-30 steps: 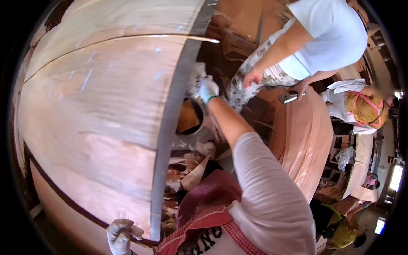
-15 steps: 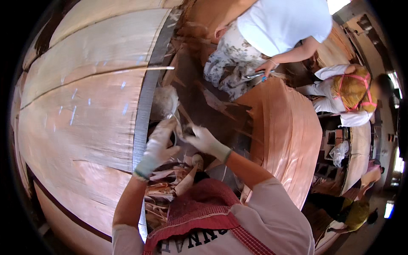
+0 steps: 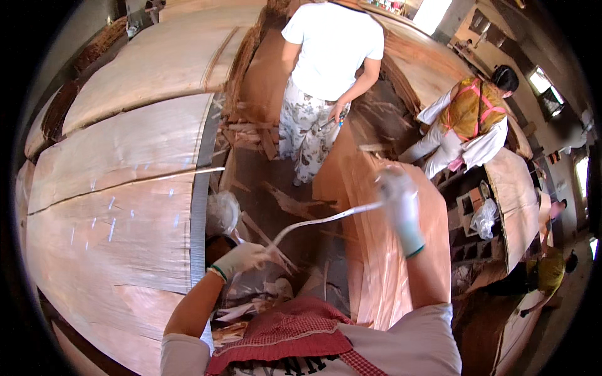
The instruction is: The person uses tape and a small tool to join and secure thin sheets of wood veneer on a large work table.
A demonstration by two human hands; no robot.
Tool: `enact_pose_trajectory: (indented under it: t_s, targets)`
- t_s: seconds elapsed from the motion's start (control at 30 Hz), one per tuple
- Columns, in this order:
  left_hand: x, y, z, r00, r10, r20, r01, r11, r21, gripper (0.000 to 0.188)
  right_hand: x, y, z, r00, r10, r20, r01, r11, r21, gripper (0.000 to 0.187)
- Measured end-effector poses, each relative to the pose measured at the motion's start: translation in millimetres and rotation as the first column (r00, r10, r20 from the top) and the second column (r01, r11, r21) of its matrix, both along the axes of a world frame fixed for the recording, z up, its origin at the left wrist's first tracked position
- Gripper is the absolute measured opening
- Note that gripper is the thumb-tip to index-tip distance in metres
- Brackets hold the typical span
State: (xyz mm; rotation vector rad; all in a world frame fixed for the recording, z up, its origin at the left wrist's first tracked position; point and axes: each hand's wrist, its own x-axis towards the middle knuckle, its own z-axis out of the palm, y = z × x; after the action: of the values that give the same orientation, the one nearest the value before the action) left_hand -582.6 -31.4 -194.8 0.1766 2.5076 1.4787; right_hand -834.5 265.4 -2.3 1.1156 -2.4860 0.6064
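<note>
A narrow white tape (image 3: 320,219) with small dark marks along it stretches in a shallow curve between my two gloved hands. My left hand (image 3: 241,258), in a white glove with a green cuff, is closed on the tape's near end beside the left sheet stack. Over the right stack of wood veneer (image 3: 401,263), my right hand (image 3: 398,197) grips the other end; motion smears its fingers. A light strip (image 3: 157,178) lies across the veneer sheets (image 3: 125,219) on the left, which carry short pale blue marks.
Between the stacks runs a dark floor strewn with veneer scraps (image 3: 282,197). A clear plastic bag (image 3: 224,212) hangs by the left stack's metal edge (image 3: 199,232). Ahead stands a person in a white shirt (image 3: 335,50) holding a metal tool; other people work on the right.
My right hand has swung away to the right, drawing the tape out from my left hand. My view has tilted up, and the person ahead appears more upright.
</note>
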Motion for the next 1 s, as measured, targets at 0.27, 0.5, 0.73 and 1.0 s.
enact_pose_trajectory:
  t_s: [0.27,0.5,0.73,1.0]
  targets:
    - [9.4,47.5,167.6,0.988,-0.011,0.156,-0.007,0.993,0.116,0.033,115.3,-52.7,-40.2,0.546,0.650,0.529,-0.694,0.704,-0.148,0.024]
    - [55.9,-6.7,98.5,0.887,0.104,0.450,-0.122,0.992,0.011,0.028,34.8,-8.2,-82.5,0.935,-0.136,0.327,-0.036,0.881,0.471,0.017]
    - [32.6,38.4,85.3,0.954,-0.069,0.292,-0.020,0.956,0.292,0.028,141.4,-46.9,-78.0,0.615,0.574,0.541,-0.601,0.785,-0.150,0.032]
    - [40.5,61.9,136.0,0.901,0.035,0.432,-0.099,0.987,0.128,0.034,166.5,-49.8,-79.9,0.501,0.465,0.730,-0.671,0.741,-0.011,0.023]
